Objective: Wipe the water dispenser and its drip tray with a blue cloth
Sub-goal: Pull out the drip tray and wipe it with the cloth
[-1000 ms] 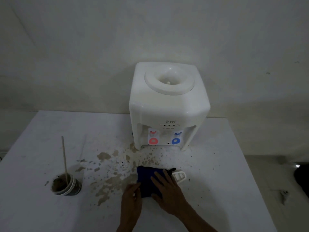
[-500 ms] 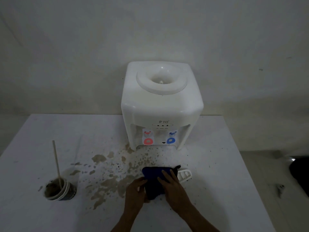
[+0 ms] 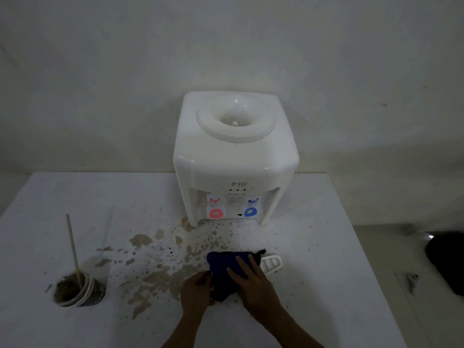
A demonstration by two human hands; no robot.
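Left hand [image 3: 196,292], right hand [image 3: 254,285] and forearms [image 3: 297,331] are bare.

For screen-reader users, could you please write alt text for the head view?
A right hand lies flat on a blue cloth, the left hand gripping its edge, on a stained white table beside a white tray. Behind stands a white dispenser; a cup with a stick sits at left.

Now a bunched blue cloth [image 3: 223,262], left hand [image 3: 196,291] at its edge.
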